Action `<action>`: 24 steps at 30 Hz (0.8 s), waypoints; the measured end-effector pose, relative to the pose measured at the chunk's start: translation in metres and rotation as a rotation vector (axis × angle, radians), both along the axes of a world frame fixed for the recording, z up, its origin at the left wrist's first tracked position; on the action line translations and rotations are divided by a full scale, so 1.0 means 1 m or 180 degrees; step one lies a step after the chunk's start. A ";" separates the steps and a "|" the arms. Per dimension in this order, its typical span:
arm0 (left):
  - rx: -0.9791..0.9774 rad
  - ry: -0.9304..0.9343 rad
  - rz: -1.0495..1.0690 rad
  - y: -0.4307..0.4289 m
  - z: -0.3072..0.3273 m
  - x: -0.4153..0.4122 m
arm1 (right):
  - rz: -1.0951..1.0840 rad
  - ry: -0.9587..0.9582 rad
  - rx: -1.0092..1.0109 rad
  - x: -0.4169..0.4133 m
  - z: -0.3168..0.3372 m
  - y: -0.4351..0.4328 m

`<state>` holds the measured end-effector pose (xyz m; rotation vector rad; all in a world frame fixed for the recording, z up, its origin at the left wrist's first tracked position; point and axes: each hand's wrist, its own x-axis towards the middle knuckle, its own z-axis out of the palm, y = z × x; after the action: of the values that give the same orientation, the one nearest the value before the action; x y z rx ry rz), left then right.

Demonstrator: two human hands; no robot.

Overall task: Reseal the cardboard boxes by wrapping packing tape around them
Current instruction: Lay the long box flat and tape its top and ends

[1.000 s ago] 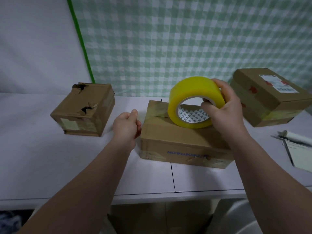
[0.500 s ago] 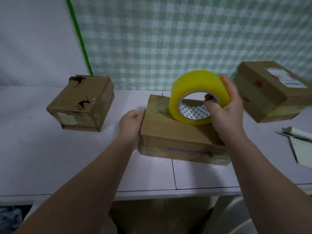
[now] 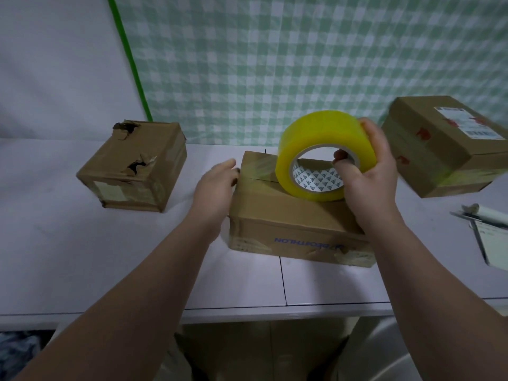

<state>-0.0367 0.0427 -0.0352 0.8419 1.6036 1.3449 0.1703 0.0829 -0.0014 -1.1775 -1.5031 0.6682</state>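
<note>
Slid rearward along the middle box (image 3: 288, 215), the left hand (image 3: 217, 185), fingers straight, bracing it mid counter (image 3: 110, 257); tape roll (image 3: 316, 133) clamped in right hand (image 3: 368, 177), thumb through core, for unrolling.

My right hand (image 3: 368, 185) grips the yellow tape roll (image 3: 321, 136), thumb through its core, with the roll on edge atop the middle box (image 3: 286, 215). My left fingers (image 3: 226, 169) touch that box's left end. A torn box (image 3: 134, 166) sits well left of them. A labelled box (image 3: 439, 149) lies just beyond my right knuckles.
</note>
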 end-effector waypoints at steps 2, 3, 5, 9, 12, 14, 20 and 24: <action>-0.0070 0.0037 -0.0484 -0.006 0.004 0.010 | -0.0010 -0.0020 -0.0029 0.000 0.000 0.000; -0.0105 0.0282 -0.0651 -0.008 0.004 0.013 | -0.0013 -0.0031 -0.0034 0.000 0.000 0.000; -0.0221 0.0638 -0.0780 -0.012 0.004 0.013 | -0.0009 -0.0042 -0.0026 0.000 0.000 -0.001; -0.0476 0.0600 -0.1024 -0.014 0.008 0.006 | 0.0026 -0.0018 -0.0042 -0.001 0.001 -0.002; -0.0333 0.1812 -0.1080 -0.007 0.016 0.005 | 0.0032 0.0017 -0.0061 0.000 0.002 -0.003; -0.0019 0.2525 -0.1221 -0.001 0.024 0.010 | 0.0058 0.0046 -0.0086 0.001 0.003 -0.002; 0.0358 0.2698 -0.1532 0.009 0.025 0.018 | 0.0330 -0.0261 -0.0250 0.003 0.004 0.000; -0.0084 0.3044 -0.1644 0.013 0.024 0.014 | 0.0148 -0.0523 -0.0144 0.015 0.012 0.006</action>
<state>-0.0224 0.0561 -0.0115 1.9066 1.8577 0.5398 0.1857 0.0889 0.0104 -1.2602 -1.6647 0.6523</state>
